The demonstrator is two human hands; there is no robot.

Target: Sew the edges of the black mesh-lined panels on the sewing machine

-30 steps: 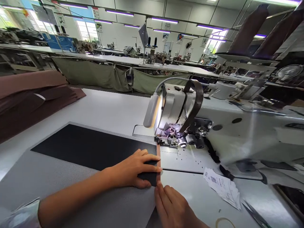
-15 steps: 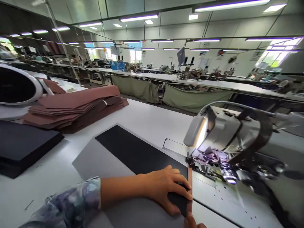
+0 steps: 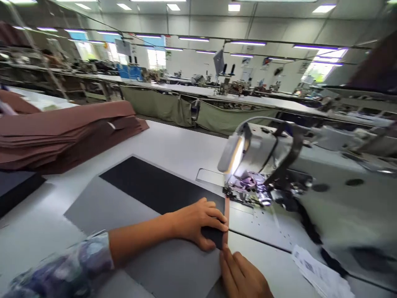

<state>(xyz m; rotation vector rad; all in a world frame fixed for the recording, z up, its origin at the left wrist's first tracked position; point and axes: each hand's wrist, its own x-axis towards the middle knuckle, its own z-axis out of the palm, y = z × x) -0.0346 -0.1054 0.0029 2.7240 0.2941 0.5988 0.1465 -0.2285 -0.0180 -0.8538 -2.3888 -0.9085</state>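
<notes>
A grey fabric panel (image 3: 105,203) with a broad black band (image 3: 149,182) lies on the table in front of me. Along its right edge runs a narrow reddish-brown strip (image 3: 226,211), which leads up to the sewing machine's foot (image 3: 228,191). My left hand (image 3: 198,223) rests over the black band, fingers spread, tips touching the strip. Just below it, my right hand (image 3: 243,275) pinches the panel's edge at the strip's near end; the thumb is mostly hidden. The sewing machine (image 3: 273,161) stands beyond and right of both hands, its lamp (image 3: 234,155) lit.
Brown cut pieces (image 3: 68,132) are stacked at the left, with a dark stack (image 3: 18,190) nearer me. A printed white label strip (image 3: 321,271) lies at the lower right. Across the aisle stand more worktables with green cloth skirts (image 3: 155,103) and machines.
My view has turned right and slightly down, so the scene sits further left and higher. More of my right hand and the white label strip now show. My left hand keeps its place on the panel.
</notes>
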